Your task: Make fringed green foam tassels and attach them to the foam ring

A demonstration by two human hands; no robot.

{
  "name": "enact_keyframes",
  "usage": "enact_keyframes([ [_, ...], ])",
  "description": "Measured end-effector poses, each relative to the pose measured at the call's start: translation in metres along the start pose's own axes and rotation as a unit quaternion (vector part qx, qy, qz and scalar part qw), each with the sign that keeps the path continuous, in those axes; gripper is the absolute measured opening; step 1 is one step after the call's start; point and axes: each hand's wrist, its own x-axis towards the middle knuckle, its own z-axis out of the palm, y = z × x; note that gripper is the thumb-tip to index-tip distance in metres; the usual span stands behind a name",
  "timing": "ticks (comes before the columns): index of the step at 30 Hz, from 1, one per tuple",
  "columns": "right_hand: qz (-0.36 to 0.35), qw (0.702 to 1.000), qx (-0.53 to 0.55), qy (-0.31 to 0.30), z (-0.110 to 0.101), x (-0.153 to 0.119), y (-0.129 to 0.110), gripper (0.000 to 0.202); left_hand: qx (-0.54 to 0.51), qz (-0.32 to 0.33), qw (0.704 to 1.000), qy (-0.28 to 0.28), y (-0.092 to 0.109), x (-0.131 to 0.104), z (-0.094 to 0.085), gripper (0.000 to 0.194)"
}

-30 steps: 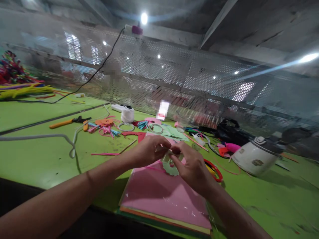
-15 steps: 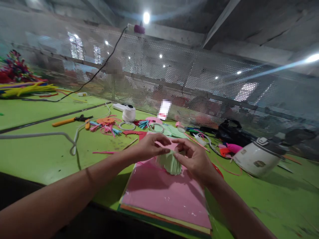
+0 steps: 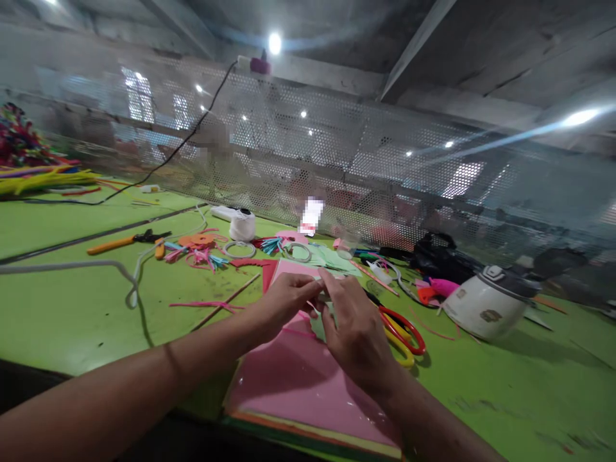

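Above a stack of coloured sheets with a pink one on top (image 3: pixel 308 385), my two hands meet fingertip to fingertip. A pale green sheet piece with a fluted edge (image 3: pixel 318 326) is between them, mostly covered by my fingers now. My left hand (image 3: pixel 287 298) is closed, thumb and fingers pinching the piece at its upper side. My right hand (image 3: pixel 355 324) bends over it from the right, fingers closed against it. Just right of that hand lie scissors with red handles (image 3: pixel 407 333), beside a yellow handle loop (image 3: pixel 400 353).
Orange-handled pliers (image 3: pixel 113 244), a white glue gun-like tool (image 3: pixel 240 223) and grey rings (image 3: pixel 239 249) lie on the green table (image 3: pixel 62 314). Pale green cutouts (image 3: pixel 332 258) are behind my hands. A white-grey kettle-like appliance (image 3: pixel 486 301) stands right; a perforated screen (image 3: pixel 356 186) runs behind.
My hands have drawn together, the right one turning over the pale green piece and hiding most of it. The scissors now show beside my right hand. The view has shifted slightly.
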Motion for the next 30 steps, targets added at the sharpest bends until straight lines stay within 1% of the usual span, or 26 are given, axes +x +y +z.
enact_keyframes([
  [2,0.012,0.999,0.031,0.002,-0.001,-0.001,-0.002,0.052,-0.017,0.008,1.000,0.012,0.002,0.002,-0.006,0.029],
  [4,0.045,0.996,0.078,0.024,-0.005,0.001,-0.001,0.049,-0.009,0.015,1.000,0.014,0.002,0.004,-0.013,0.025],
  [5,0.070,0.992,0.103,0.039,-0.008,0.002,0.001,0.043,0.002,0.013,1.000,0.008,0.001,0.006,-0.017,0.024],
  [7,0.128,0.977,0.154,0.066,-0.017,0.006,0.008,0.025,0.019,0.000,1.000,-0.013,0.001,0.007,-0.024,0.021],
  [8,0.159,0.968,0.182,0.071,-0.022,0.008,0.013,0.017,0.020,-0.009,0.999,-0.027,0.000,0.007,-0.027,0.019],
  [9,0.188,0.956,0.216,0.068,-0.026,0.011,0.018,0.013,0.015,-0.020,0.999,-0.046,0.000,0.006,-0.028,0.017],
  [11,0.235,0.925,0.296,0.026,-0.032,0.014,0.026,0.015,-0.005,-0.040,0.995,-0.093,0.001,0.004,-0.029,0.012],
  [13,0.258,0.887,0.381,-0.044,-0.032,0.015,0.030,0.021,-0.023,-0.061,0.988,-0.141,0.001,0.002,-0.029,0.011],
  [16,0.273,0.811,0.499,-0.134,-0.025,0.012,0.031,0.030,-0.026,-0.078,0.978,-0.194,0.002,-0.001,-0.027,0.010],
  [18,0.296,0.767,0.545,-0.164,-0.018,0.010,0.030,0.033,-0.016,-0.085,0.974,-0.211,0.002,-0.001,-0.028,0.009],
  [20,0.319,0.743,0.561,-0.178,-0.014,0.008,0.030,0.035,0.007,-0.087,0.974,-0.210,0.002,0.001,-0.029,0.010],
  [22,0.332,0.734,0.564,-0.180,-0.012,0.007,0.031,0.034,0.035,-0.079,0.976,-0.198,0.001,0.003,-0.031,0.012],
  [24,0.342,0.728,0.568,-0.174,-0.012,0.007,0.033,0.031,0.049,-0.064,0.982,-0.172,-0.001,0.006,-0.033,0.013],
  [27,0.361,0.722,0.572,-0.145,-0.011,0.006,0.033,0.026,0.021,-0.056,0.991,-0.119,-0.007,0.009,-0.033,0.014],
  [30,0.381,0.721,0.565,-0.122,-0.010,0.005,0.032,0.029,-0.024,-0.076,0.992,-0.093,-0.011,0.010,-0.031,0.019],
])
